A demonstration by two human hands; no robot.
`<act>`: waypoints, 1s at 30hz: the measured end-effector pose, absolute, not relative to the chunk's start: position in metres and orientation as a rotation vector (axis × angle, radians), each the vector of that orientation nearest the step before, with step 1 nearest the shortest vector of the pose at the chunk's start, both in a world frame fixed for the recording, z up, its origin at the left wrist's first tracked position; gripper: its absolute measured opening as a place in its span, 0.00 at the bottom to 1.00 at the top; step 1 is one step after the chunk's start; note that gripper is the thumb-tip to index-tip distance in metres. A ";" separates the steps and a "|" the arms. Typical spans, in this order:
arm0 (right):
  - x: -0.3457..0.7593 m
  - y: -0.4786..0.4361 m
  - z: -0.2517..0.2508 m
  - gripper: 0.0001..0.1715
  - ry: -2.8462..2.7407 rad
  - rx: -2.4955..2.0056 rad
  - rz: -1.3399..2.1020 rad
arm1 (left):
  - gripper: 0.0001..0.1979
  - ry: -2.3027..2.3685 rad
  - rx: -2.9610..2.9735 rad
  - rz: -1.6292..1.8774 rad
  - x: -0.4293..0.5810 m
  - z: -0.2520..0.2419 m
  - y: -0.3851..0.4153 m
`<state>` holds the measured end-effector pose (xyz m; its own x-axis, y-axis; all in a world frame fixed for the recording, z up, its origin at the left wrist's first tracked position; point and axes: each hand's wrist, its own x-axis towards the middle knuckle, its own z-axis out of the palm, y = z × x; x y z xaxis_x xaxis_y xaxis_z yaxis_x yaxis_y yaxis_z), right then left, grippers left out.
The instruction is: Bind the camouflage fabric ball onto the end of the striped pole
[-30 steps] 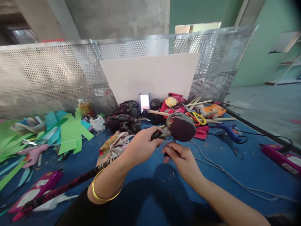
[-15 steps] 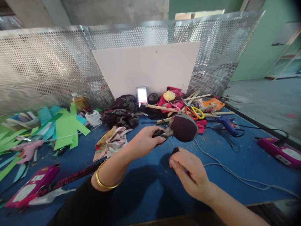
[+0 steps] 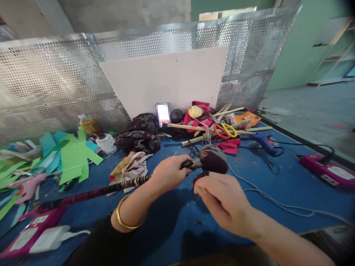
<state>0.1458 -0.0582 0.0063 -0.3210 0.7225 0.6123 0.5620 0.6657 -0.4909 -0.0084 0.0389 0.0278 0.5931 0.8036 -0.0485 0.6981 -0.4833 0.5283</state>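
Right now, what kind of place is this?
Probably a craft workshop: scissors, a glue gun and cut green paper lie on the blue table, and the left hand grips a cloth-headed stick.

Blurred screen (image 3: 162, 113), dark piece (image 3: 200, 176) half hidden behind fingers (image 3: 208, 192)

Nothing legible from where I stand: the white labels on the near-left pink device (image 3: 30, 234) and the right-hand pink device (image 3: 328, 171) are too blurred to read.
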 end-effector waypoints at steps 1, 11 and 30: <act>0.151 -0.056 0.014 0.12 -1.998 -1.025 0.289 | 0.14 1.192 2.367 0.253 -0.008 0.030 0.037; 0.180 -0.002 0.046 0.14 -1.958 -1.234 0.174 | 0.12 1.020 2.700 0.050 -0.006 0.038 0.022; 0.204 0.040 -0.020 0.23 -1.821 -1.118 0.931 | 0.14 0.891 2.713 0.255 -0.012 0.058 0.018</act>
<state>0.2042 0.0397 -0.0204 -0.3006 0.9223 0.2429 0.3434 0.3423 -0.8746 -0.0124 0.0176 0.0576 0.7949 0.6014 0.0805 0.5532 -0.7728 0.3111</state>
